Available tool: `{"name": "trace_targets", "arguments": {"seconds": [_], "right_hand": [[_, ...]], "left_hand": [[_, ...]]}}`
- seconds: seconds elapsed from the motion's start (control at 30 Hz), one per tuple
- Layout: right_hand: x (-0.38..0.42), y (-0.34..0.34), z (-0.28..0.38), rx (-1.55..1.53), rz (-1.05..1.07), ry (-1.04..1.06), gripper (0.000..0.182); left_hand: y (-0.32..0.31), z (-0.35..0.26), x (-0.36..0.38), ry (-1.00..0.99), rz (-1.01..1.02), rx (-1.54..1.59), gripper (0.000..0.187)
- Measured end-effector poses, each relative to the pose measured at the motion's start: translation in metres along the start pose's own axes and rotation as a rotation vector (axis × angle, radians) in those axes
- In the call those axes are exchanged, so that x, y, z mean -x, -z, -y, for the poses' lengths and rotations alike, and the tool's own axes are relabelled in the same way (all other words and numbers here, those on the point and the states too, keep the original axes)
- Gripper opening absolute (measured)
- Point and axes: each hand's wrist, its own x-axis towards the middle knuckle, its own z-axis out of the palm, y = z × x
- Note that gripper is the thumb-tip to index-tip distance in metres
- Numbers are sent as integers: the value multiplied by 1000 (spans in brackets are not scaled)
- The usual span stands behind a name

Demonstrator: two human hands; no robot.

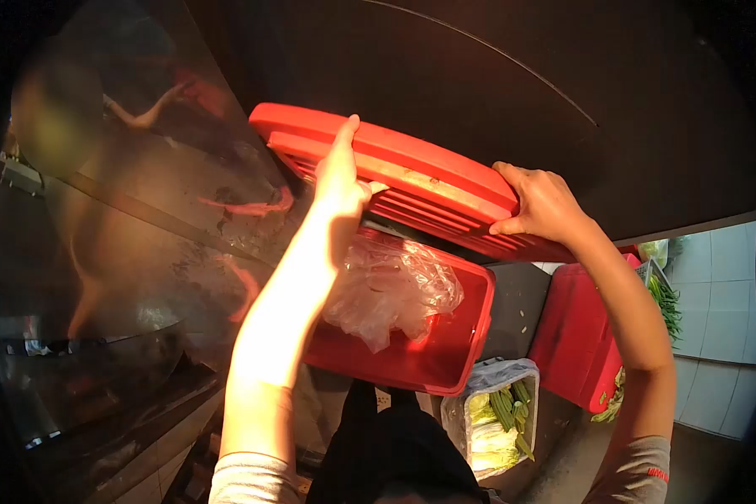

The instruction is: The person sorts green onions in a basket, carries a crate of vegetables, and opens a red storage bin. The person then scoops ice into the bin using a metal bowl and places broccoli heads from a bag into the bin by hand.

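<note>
Both my hands hold a large red slatted plastic lid or crate (pixel 420 172), tilted up against a dark surface. My left hand (pixel 344 172) grips its long edge near the middle, thumb and fingers on either side of the rim. At its right end my right hand (pixel 542 202) is wrapped round the corner. Below it sits a red bin (pixel 412 374) with crumpled clear plastic (pixel 395 290) inside, partly hidden by my left forearm.
A lined crate of green and pale vegetables (pixel 500 420) stands right of the bin. Farther right are another red container (pixel 575 336), green stalks (pixel 664 307) and a tiled surface (pixel 718 319). A shiny metal panel (pixel 160 210) rises at left.
</note>
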Motion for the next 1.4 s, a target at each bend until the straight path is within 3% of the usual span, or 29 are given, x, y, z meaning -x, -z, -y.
{"name": "trace_targets", "arguments": {"seconds": [0.03,0.1,0.17,0.27,0.33,0.43,0.5,0.57,0.63,0.77,0.83,0.9,0.93,1.07,1.17,1.27,1.4], "right_hand": [[0,-6,-3,8,-4,-2,69],[5,-39,-16,27,-65,27,74],[11,-74,-24,-10,26,-20,75],[15,-133,-44,9,85,5,66],[13,-168,-48,26,116,-78,58],[-7,-213,-60,14,58,-122,53],[-22,-236,-68,11,152,-156,51],[-35,-271,-81,19,199,-188,54],[-42,-290,-79,4,239,-248,51],[-54,-311,-77,-22,247,-262,48],[-55,-316,-77,-29,256,-274,47],[-59,-326,-78,-23,295,-293,47],[-55,-334,-81,-33,278,-300,45],[-33,-362,-97,-38,257,-339,37],[-23,-380,-109,-38,213,-383,24],[-2,-369,-92,-67,168,-446,9],[47,-390,-55,-258,-187,-379,21]], "left_hand": [[4,6,-4,-55,23,17,65],[16,23,-15,-68,-29,-38,43],[37,50,-18,-100,66,-78,46],[106,105,-61,141,218,-10,58],[144,138,-82,-400,270,-493,58],[145,163,-83,-256,122,-618,54],[119,156,-56,153,-69,-405,55],[152,178,-46,80,87,-453,60],[186,197,-32,126,58,-307,62],[243,216,9,293,-38,-371,67],[292,240,19,356,-106,-204,57],[276,241,44,362,-279,-502,40],[289,252,48,349,-326,-414,30],[316,279,64,323,-192,-479,19],[323,296,63,167,-59,-468,21],[311,298,52,92,-34,-887,27],[254,292,17,-418,144,-1480,44]]}}
